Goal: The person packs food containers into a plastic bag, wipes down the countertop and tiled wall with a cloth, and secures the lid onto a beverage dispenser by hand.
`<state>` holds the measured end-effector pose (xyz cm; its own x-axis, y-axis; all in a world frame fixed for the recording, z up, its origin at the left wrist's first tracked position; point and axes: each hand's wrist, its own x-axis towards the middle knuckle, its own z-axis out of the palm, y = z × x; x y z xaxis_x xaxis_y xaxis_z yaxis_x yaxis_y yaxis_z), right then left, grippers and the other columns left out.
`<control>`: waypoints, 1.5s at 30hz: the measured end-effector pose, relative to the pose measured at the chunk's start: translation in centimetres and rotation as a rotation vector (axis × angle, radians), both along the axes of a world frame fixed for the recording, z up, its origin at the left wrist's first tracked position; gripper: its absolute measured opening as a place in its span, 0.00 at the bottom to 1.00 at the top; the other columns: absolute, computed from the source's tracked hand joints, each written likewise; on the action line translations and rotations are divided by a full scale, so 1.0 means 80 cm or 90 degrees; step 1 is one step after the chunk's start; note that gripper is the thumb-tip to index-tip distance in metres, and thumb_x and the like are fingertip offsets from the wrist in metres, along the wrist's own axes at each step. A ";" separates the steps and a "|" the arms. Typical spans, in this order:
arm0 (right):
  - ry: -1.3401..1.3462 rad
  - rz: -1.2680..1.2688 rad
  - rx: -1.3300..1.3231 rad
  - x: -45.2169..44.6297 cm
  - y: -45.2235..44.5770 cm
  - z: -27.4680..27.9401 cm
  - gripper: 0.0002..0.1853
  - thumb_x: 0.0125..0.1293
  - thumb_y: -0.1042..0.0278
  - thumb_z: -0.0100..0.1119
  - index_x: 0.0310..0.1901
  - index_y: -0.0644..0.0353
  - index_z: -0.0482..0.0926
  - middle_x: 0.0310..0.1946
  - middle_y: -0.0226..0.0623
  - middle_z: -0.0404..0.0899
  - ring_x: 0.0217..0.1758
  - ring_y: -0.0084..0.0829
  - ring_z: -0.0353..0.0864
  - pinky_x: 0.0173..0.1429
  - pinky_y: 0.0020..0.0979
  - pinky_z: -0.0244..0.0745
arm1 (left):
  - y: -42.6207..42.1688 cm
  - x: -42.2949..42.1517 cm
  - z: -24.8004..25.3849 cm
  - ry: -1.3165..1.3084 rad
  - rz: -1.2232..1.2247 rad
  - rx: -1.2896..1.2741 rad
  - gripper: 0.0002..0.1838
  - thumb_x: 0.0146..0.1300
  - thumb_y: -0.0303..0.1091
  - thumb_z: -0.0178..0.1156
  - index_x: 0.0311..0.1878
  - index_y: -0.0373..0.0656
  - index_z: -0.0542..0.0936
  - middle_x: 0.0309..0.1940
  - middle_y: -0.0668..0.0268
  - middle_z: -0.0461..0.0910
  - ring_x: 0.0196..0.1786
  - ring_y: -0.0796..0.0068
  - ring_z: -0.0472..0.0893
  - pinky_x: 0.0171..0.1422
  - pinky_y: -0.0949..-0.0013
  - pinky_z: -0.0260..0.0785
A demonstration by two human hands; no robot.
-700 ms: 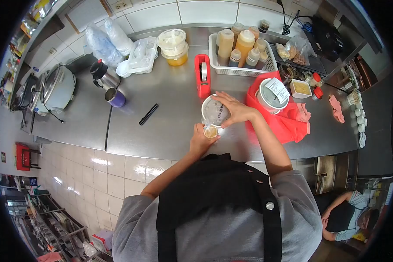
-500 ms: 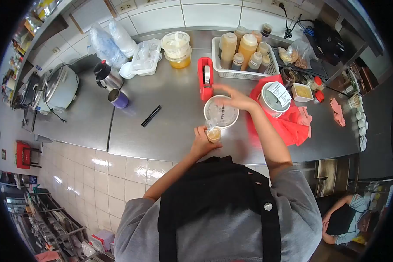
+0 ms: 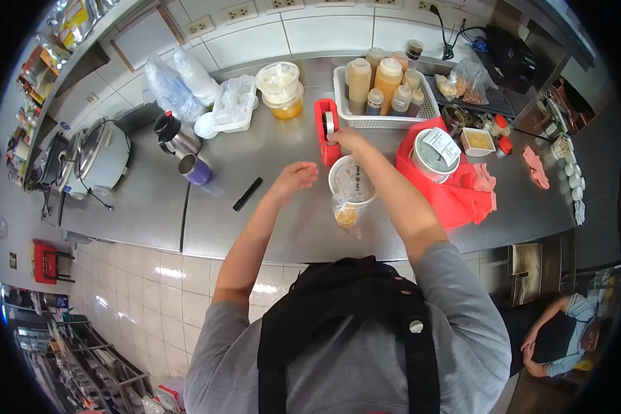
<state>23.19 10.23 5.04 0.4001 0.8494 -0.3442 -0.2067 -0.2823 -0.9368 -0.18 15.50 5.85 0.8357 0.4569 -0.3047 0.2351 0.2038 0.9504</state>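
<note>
Right grip [image 3: 350, 140]: fingers drawn together at the near part of the red tape dispenser [image 3: 326, 148]; whether a strip of tape is pinched between them cannot be told. Left grip [image 3: 295, 179]: fingers loosely extended, slightly curled, holding nothing visible; held left of the tub, apart from it.

Handling notes, by judgement: the dispenser body is best kept flat and steady while tape is drawn, the pull even, the tear made with a quick sideways turn against the cutting edge. A strip is best held by its very end, so the sticky face stays clean. The free left grip is well placed to steady the dispenser or the tub.

Item: round tub [image 3: 342, 193]. White rim, greyish lid with dark lettering, standing level on the worktop [image 3: 276, 234] just nearer the person than the dispenser; right side partly covered by the forearm.

Item: small clear bag [image 3: 346, 217]. Yellow-tan contents, rounded; wrinkled plastic above, lapping the tub's near edge. Closure too small to make out.
</note>
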 end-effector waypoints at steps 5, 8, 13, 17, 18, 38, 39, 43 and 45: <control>-0.122 0.202 0.181 -0.108 -0.213 0.164 0.04 0.62 0.68 0.64 0.32 0.57 0.80 0.32 0.26 0.77 0.38 0.21 0.75 0.45 0.24 0.69 | 0.051 0.072 -0.029 -0.002 -0.017 -0.091 0.21 0.72 0.46 0.49 0.53 0.38 0.78 0.49 0.62 0.81 0.52 0.70 0.79 0.59 0.65 0.70; -0.192 0.460 0.322 -0.173 -0.318 0.231 0.04 0.58 0.73 0.67 0.32 0.59 0.80 0.37 0.32 0.71 0.44 0.27 0.73 0.46 0.27 0.69 | 0.068 0.104 -0.024 0.092 -0.015 -0.118 0.26 0.68 0.55 0.53 0.51 0.39 0.79 0.48 0.62 0.81 0.51 0.69 0.79 0.59 0.64 0.71; -0.118 0.475 0.347 -0.214 -0.343 0.242 0.05 0.60 0.75 0.64 0.32 0.62 0.77 0.40 0.34 0.70 0.45 0.29 0.72 0.50 0.28 0.66 | 0.053 0.131 0.001 0.264 -0.047 0.065 0.35 0.52 0.60 0.67 0.54 0.40 0.79 0.50 0.64 0.81 0.54 0.70 0.78 0.57 0.62 0.68; -0.043 0.223 0.375 -0.203 -0.346 0.254 0.06 0.60 0.75 0.64 0.30 0.61 0.74 0.38 0.32 0.69 0.43 0.25 0.69 0.48 0.26 0.64 | 0.085 0.159 -0.075 0.268 -0.066 0.440 0.31 0.46 0.57 0.72 0.49 0.45 0.82 0.47 0.61 0.83 0.49 0.65 0.82 0.52 0.60 0.74; 0.005 0.152 0.377 -0.197 -0.348 0.254 0.07 0.60 0.74 0.63 0.30 0.60 0.73 0.37 0.31 0.68 0.42 0.23 0.68 0.47 0.25 0.62 | 0.082 0.161 -0.068 0.265 -0.069 0.440 0.31 0.46 0.57 0.72 0.49 0.45 0.82 0.47 0.61 0.83 0.49 0.65 0.82 0.52 0.60 0.74; -0.745 -0.023 -0.090 -0.154 -0.454 0.039 0.20 0.50 0.55 0.73 0.19 0.57 0.72 0.23 0.33 0.70 0.27 0.37 0.73 0.31 0.37 0.69 | -0.015 -0.173 -0.085 -0.448 0.415 -0.254 0.14 0.72 0.40 0.54 0.55 0.46 0.70 0.58 0.65 0.74 0.65 0.68 0.71 0.69 0.63 0.64; -0.808 -0.040 -0.114 -0.155 -0.458 0.018 0.19 0.49 0.54 0.72 0.19 0.57 0.72 0.23 0.34 0.70 0.27 0.39 0.74 0.31 0.39 0.70 | -0.028 -0.169 -0.098 -0.444 0.416 -0.256 0.14 0.72 0.40 0.54 0.55 0.46 0.70 0.58 0.65 0.74 0.65 0.68 0.71 0.69 0.63 0.64; -0.853 -0.097 -0.154 -0.147 -0.463 -0.019 0.19 0.50 0.54 0.71 0.20 0.57 0.72 0.23 0.35 0.70 0.27 0.40 0.75 0.31 0.40 0.71 | -0.051 -0.142 -0.131 -0.364 0.539 -0.353 0.19 0.73 0.43 0.51 0.60 0.44 0.64 0.64 0.62 0.67 0.70 0.64 0.65 0.73 0.60 0.58; -0.896 -0.123 -0.189 -0.129 -0.454 -0.018 0.18 0.50 0.55 0.71 0.21 0.58 0.73 0.24 0.36 0.71 0.27 0.41 0.76 0.31 0.40 0.71 | -0.042 -0.117 -0.142 -0.360 0.524 -0.337 0.19 0.73 0.43 0.49 0.60 0.44 0.62 0.66 0.60 0.65 0.70 0.62 0.63 0.74 0.59 0.57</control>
